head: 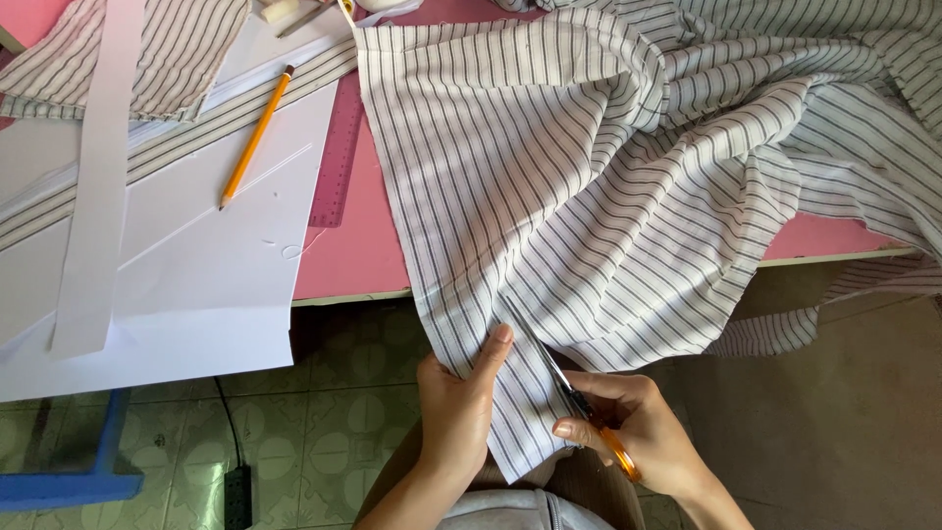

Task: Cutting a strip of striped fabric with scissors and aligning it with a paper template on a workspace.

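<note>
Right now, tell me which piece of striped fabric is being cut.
The large striped fabric hanging off the pink table: left hand grips it, right hand works scissors into it. The small striped piece lies untouched top left.

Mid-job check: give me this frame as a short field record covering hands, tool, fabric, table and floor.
left hand: left hand pinches the hanging edge of the striped fabric, thumb on top
right hand: right hand works orange-handled scissors, blades in the cloth
fabric: draped over the front edge of the pink table, bunched at upper right
table items: yellow pencil on white paper sheets; pink ruler beside them; striped strip across the paper
floor: patterned tiles; black power strip
</note>
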